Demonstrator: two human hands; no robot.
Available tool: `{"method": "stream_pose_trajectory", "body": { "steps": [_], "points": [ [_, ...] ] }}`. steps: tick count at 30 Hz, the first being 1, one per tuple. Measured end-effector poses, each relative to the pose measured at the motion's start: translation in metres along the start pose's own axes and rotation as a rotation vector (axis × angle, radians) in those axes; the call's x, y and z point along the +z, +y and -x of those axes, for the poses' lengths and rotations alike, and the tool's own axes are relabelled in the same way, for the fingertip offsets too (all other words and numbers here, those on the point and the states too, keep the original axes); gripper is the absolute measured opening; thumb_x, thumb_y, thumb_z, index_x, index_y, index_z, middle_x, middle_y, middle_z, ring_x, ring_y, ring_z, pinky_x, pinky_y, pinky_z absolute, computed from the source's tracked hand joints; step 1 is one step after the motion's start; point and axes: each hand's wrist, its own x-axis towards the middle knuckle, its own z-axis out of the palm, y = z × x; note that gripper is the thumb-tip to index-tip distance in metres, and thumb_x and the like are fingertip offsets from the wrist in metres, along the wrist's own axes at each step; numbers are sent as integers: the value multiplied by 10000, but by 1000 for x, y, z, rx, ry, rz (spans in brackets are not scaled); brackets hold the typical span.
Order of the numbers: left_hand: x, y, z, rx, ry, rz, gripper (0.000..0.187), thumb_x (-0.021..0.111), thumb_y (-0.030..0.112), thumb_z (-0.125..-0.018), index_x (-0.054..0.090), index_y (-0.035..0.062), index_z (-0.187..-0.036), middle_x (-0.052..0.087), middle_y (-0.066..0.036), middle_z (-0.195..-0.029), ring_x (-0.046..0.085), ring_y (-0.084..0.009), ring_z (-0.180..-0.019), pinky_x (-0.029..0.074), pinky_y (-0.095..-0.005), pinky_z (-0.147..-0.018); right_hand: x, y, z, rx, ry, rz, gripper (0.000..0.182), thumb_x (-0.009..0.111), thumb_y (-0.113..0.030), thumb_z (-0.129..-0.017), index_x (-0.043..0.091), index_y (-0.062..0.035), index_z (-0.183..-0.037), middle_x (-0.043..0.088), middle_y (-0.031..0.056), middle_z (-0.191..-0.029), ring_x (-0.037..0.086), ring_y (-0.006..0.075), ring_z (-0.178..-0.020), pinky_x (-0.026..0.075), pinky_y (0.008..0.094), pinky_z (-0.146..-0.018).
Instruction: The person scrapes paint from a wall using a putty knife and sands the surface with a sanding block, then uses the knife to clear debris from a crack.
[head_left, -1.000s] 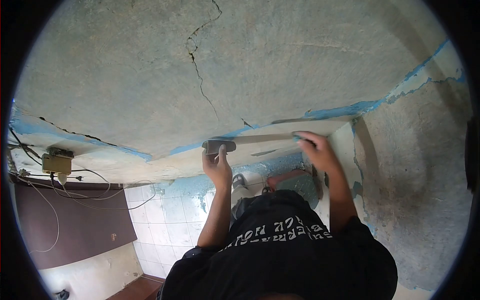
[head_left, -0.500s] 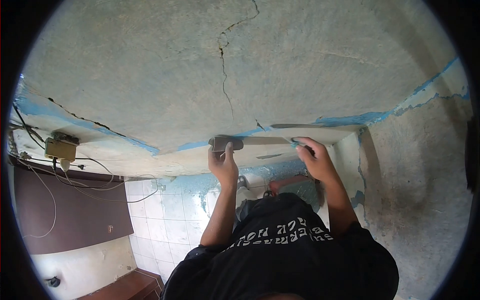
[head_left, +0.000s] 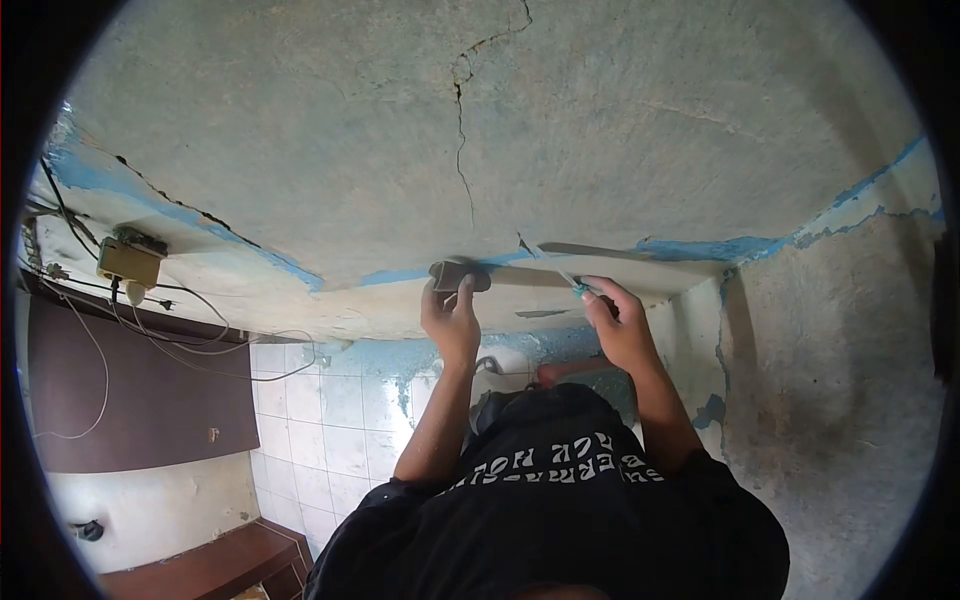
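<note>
My left hand (head_left: 452, 330) is closed on a grey-brown folded sheet (head_left: 460, 277) that looks like sandpaper. The sheet is at the wall (head_left: 350, 190), over a strip of blue paint (head_left: 400, 275); whether it touches cannot be made out. In my right hand (head_left: 622, 318), pinched between thumb and fingers, is a thin tool with a teal handle (head_left: 581, 291). Its narrow pale blade (head_left: 562, 272) points up and left toward the wall, near a small dark chip mark (head_left: 525, 246). The exact kind of tool is too small to tell.
A crack (head_left: 461, 150) runs down the wall. To the left, a yellowish socket box (head_left: 130, 264) has plugs and loose cables (head_left: 205, 345). A dark brown panel (head_left: 140, 385) stands below it, beside white floor tiles (head_left: 345, 430). A stained side wall (head_left: 820, 380) rises at right.
The view has shifted slightly. The blade in my right hand now shows more clearly, angled up and left. My left fingers have shifted on the folded sheet, which remains near the blue strip.
</note>
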Motion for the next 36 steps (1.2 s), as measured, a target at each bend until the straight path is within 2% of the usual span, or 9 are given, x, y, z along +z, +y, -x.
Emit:
{"method": "stream_pose_trajectory", "body": {
  "steps": [3, 5, 9, 10, 17, 21, 26, 31, 36],
  "points": [
    [-2, 0, -4, 26, -1, -23, 323, 770, 75, -947, 644, -64, -1210, 721, -136, -1095, 707, -196, -979, 578, -331, -860, -11, -4, -1, -53, 27, 1, 310, 650, -187, -1018, 689, 11, -1254, 681, 52, -898, 562, 115, -772, 497, 297, -729],
    [-3, 0, -5, 47, 3, -27, 323, 777, 81, -942, 651, -65, -1201, 723, -135, -1091, 707, -202, -970, 579, -334, -860, -19, -9, -4, 72, -27, 5, 313, 655, -185, -1015, 688, 11, -1257, 710, 81, -946, 596, 128, -804, 512, 310, -755],
    [-3, 9, -6, -5, -9, -67, 315, 772, 93, -946, 661, -53, -1202, 726, -138, -1079, 704, -196, -979, 585, -342, -849, 20, -7, -7, -190, 46, 102, 314, 651, -182, -1014, 687, 15, -1257, 746, 141, -1036, 658, 160, -925, 529, 327, -839],
    [-4, 3, -6, 21, -8, -70, 319, 772, 94, -946, 659, -49, -1209, 724, -140, -1082, 704, -194, -984, 590, -344, -849, 13, -11, -5, -13, -11, 35, 313, 651, -178, -1012, 688, 14, -1257, 742, 124, -1022, 645, 148, -911, 524, 314, -836],
    [-17, -6, -3, -8, 72, -23, 303, 764, 69, -952, 650, -58, -1202, 726, -135, -1100, 713, -202, -975, 594, -344, -871, -44, -28, 3, 131, -58, -46, 304, 634, -158, -1025, 671, 9, -1277, 641, -2, -880, 541, 68, -756, 462, 245, -699],
    [-22, -8, 3, -39, 70, 9, 283, 751, 59, -960, 648, -53, -1199, 726, -129, -1093, 711, -189, -976, 592, -330, -882, -18, -40, 5, -14, -111, -43, 298, 636, -147, -1024, 669, -10, -1286, 585, -33, -812, 496, 50, -719, 419, 234, -652],
    [-28, -7, 1, -6, 82, 21, 302, 762, 76, -952, 645, -58, -1196, 732, -133, -1051, 714, -180, -957, 601, -334, -857, 19, -28, -2, -2, -159, 105, 307, 630, -191, -1021, 666, -26, -1277, 665, 62, -870, 577, 122, -772, 490, 297, -749],
    [-42, -8, -13, -13, 95, 10, 325, 777, 102, -941, 646, -58, -1192, 738, -138, -1020, 716, -176, -946, 612, -342, -824, 44, -40, 0, -97, -23, 262, 304, 607, -201, -1027, 658, -21, -1267, 727, 180, -973, 680, 258, -850, 530, 366, -840],
    [-53, -5, -27, 3, 77, -1, 311, 784, 113, -938, 655, -52, -1167, 741, -135, -1003, 721, -179, -929, 611, -337, -820, 62, -34, 3, -129, 10, 308, 295, 601, -195, -1031, 657, -22, -1264, 733, 210, -1032, 709, 306, -920, 533, 377, -861]
  ]
}}
